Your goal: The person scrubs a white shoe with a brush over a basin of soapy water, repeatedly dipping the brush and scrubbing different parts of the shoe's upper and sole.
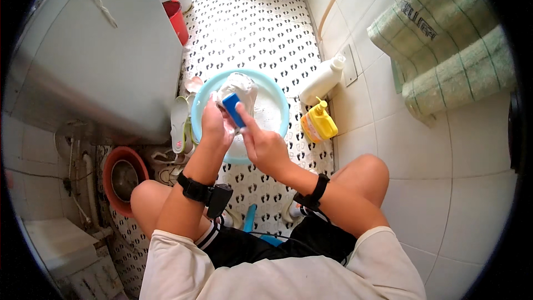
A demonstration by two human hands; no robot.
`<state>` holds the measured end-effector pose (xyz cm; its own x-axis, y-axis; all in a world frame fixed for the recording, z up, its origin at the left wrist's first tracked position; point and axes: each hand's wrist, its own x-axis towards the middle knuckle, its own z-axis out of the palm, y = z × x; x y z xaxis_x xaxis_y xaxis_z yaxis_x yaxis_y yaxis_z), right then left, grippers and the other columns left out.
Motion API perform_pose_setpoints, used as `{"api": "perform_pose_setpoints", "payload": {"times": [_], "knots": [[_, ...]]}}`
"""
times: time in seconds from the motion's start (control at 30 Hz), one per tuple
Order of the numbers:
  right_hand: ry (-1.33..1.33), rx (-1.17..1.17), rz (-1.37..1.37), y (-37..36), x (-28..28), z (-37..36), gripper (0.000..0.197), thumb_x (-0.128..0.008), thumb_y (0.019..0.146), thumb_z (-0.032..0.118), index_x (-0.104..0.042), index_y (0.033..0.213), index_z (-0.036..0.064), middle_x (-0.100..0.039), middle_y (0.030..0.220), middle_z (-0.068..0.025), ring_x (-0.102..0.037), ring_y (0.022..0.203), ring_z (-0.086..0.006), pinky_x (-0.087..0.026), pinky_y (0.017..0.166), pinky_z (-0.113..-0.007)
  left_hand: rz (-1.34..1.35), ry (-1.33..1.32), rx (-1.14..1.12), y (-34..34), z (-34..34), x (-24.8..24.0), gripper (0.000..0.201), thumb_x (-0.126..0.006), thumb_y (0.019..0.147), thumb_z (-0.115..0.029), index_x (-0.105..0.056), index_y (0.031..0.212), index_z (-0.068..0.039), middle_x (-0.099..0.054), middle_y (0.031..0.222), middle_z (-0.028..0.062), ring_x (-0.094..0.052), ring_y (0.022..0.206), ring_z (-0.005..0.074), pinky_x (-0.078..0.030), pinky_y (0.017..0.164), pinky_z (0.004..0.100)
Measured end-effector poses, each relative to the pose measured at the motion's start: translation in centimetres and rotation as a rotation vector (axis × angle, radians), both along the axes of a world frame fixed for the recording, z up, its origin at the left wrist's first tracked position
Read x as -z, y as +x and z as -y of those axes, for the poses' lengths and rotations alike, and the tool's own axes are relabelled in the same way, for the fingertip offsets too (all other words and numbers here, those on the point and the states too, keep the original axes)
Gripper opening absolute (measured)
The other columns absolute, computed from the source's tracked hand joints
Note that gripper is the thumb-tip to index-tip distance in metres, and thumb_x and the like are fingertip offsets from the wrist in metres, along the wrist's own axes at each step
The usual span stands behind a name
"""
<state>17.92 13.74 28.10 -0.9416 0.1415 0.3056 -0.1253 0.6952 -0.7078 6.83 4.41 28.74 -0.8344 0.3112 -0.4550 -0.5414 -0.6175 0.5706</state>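
Observation:
A light-blue basin [283, 97] with whitish, sudsy water stands on the floor in front of me. My left hand [214, 122] is closed around a white, rounded item [244, 81] that looks like a shoe, held tilted over the basin. In my right hand [267, 147] is a blue brush [233, 109], its back toward me and a finger stretched along it. The brush rests against or just over the white item beside my left fingers. Its bristles are hidden, as is the underside of the white item.
To the right stand a yellow pump bottle [319, 124] and a white bottle [323, 80] by the tiled wall. Left are pale slippers [179, 119], a large grey appliance [111, 55] and a reddish basin [114, 158]. A green towel [444, 33] hangs at right.

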Motion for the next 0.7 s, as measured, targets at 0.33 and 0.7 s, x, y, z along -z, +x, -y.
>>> {"api": "perform_pose_setpoints", "payload": {"times": [0.33, 0.7], "knots": [[-0.021, -0.047, 0.023, -0.5, 0.2, -0.9, 0.054, -0.052, 0.095, 0.019, -0.039, 0.147, 0.0213, -0.059, 0.057, -0.0178, -0.061, 0.051, -0.0361, -0.048, 0.051, -0.047, -0.035, 0.000, -0.025, -0.1, 0.1, -0.4, 0.049, -0.025, 0.106, -0.034, -0.045, 0.130, 0.004, -0.054, 0.125, 0.0180, -0.055, 0.116, 0.0276, -0.044, 0.104, 0.0427], [0.033, 0.032, -0.056, -2.8, -1.8, -2.3, 0.054, -0.053, 0.094, 0.016, -0.041, 0.147, 0.0220, -0.057, 0.057, -0.0183, -0.060, 0.051, -0.0357, -0.046, 0.049, -0.046, -0.011, 0.046, -0.009, 0.9, -0.4, 0.5, 0.042, -0.033, 0.104, -0.032, -0.052, 0.125, -0.001, -0.061, 0.117, 0.0113, -0.060, 0.107, 0.0228, -0.050, 0.094, 0.0400]]}}
